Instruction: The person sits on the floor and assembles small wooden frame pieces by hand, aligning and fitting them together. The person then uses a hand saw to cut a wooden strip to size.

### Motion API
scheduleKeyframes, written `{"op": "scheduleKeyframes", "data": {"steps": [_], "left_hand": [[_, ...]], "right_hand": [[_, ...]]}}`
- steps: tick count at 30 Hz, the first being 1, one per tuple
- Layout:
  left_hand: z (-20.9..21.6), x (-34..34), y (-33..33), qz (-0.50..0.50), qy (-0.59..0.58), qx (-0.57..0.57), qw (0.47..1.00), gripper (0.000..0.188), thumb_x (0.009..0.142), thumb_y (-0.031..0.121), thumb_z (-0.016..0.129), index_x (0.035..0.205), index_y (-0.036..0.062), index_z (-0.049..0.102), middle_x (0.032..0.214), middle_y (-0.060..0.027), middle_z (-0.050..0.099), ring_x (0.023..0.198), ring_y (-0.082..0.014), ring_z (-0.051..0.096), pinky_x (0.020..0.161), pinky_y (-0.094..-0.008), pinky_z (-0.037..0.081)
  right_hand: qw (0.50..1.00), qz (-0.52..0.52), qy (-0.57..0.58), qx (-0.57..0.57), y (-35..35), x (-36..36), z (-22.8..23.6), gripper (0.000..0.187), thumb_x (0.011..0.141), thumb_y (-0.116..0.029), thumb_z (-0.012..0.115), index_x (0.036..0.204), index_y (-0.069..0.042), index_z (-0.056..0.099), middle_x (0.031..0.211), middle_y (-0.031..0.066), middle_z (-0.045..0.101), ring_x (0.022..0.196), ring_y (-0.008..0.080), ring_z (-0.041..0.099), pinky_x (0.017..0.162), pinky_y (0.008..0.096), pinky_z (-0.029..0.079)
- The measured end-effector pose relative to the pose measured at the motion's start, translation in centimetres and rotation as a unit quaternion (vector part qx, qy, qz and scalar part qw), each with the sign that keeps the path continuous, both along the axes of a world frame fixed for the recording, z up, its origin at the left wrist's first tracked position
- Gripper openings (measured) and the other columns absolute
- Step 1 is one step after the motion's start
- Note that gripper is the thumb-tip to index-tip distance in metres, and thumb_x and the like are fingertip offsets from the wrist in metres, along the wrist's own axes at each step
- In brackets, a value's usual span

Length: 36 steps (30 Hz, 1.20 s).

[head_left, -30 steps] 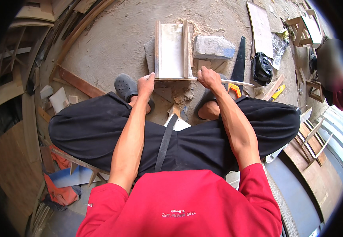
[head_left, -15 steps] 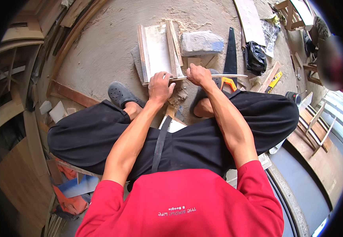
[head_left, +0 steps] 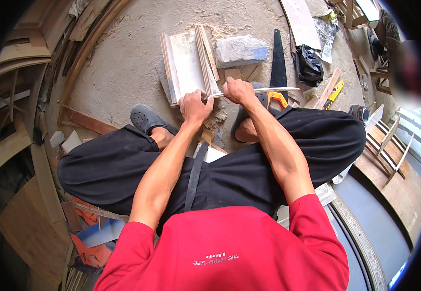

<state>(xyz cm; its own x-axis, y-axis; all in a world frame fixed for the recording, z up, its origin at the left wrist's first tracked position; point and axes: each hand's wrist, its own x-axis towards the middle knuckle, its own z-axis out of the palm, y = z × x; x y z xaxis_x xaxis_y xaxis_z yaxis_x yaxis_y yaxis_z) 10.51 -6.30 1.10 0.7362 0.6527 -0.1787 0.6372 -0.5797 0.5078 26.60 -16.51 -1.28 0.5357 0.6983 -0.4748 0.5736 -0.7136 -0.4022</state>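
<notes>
A thin pale strip point(head_left: 284, 89) lies crosswise over the near end of a wooden trough point(head_left: 185, 58), which has a whitish bed and raised side rails. My left hand point(head_left: 194, 105) pinches the strip at the trough's near edge, thumb and fingers bent around it. To its right, my right hand point(head_left: 238, 91) is closed round the same strip, whose free end sticks out beyond the fist. Just past that fist stands the handsaw point(head_left: 278, 63) with a dark blade and orange handle, partly beneath the strip. My fingers hide the strip's middle.
A rough pale block point(head_left: 241, 51) rests right of the trough. Further right lie a black plastic bag point(head_left: 309, 66), a yellow-handled tool point(head_left: 335, 95) and an open can point(head_left: 359, 114). Wooden frames point(head_left: 14, 111) line the left side. Another person point(head_left: 389, 36) is at the upper right.
My left thumb has drawn in against the strip. Both hands stay on it at nearly the same place, while the whole view has shifted slightly.
</notes>
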Motion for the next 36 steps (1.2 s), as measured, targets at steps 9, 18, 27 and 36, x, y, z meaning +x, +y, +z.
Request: {"op": "scheduleKeyframes", "data": {"steps": [9, 18, 27, 36], "left_hand": [[1.1, 0.4, 0.2, 0.021, 0.049, -0.038, 0.998, 0.031, 0.078, 0.037, 0.07, 0.091, 0.0091, 0.07, 0.087, -0.0111, 0.069, 0.094, -0.0298, 0.062, 0.089, -0.0435, 0.04], [1.8, -0.1, 0.2, 0.025, 0.083, -0.039, 0.995, 0.038, 0.075, 0.041, 0.072, 0.093, 0.0073, 0.07, 0.089, -0.0161, 0.07, 0.092, -0.0318, 0.064, 0.088, -0.0445, 0.042], [7.0, -1.4, 2.5, -0.137, 0.162, -0.17, 0.962, 0.06, 0.083, 0.061, 0.056, 0.103, 0.0057, 0.071, 0.096, -0.0198, 0.07, 0.098, -0.034, 0.066, 0.085, -0.0444, 0.05], [6.6, -1.2, 1.9, -0.162, 0.092, -0.276, 0.943, 0.074, 0.091, 0.065, 0.033, 0.087, -0.0012, 0.065, 0.078, -0.0216, 0.064, 0.078, -0.0379, 0.062, 0.075, -0.0457, 0.047]], "right_hand": [[1.0, -0.001, -0.003, 0.01, -0.1, -0.1, -0.3, 0.038, 0.092, -0.035, 0.042, 0.098, -0.002, 0.061, 0.092, 0.0283, 0.068, 0.088, 0.0462, 0.066, 0.082, 0.0523, 0.051], [0.999, 0.019, 0.002, 0.034, -1.2, -0.6, 0.8, 0.036, 0.091, -0.033, 0.043, 0.097, -0.002, 0.061, 0.091, 0.0285, 0.067, 0.087, 0.0452, 0.066, 0.08, 0.0532, 0.051], [0.992, 0.126, -0.008, -0.031, -0.5, -0.6, 9.7, 0.033, 0.09, -0.03, 0.045, 0.094, -0.002, 0.063, 0.089, 0.0257, 0.069, 0.087, 0.0404, 0.068, 0.079, 0.0501, 0.053], [0.969, 0.197, -0.15, 0.005, 1.1, 0.9, 16.5, 0.019, 0.087, -0.019, 0.05, 0.086, -0.003, 0.061, 0.082, 0.0193, 0.07, 0.081, 0.0358, 0.068, 0.078, 0.0455, 0.051]]}}
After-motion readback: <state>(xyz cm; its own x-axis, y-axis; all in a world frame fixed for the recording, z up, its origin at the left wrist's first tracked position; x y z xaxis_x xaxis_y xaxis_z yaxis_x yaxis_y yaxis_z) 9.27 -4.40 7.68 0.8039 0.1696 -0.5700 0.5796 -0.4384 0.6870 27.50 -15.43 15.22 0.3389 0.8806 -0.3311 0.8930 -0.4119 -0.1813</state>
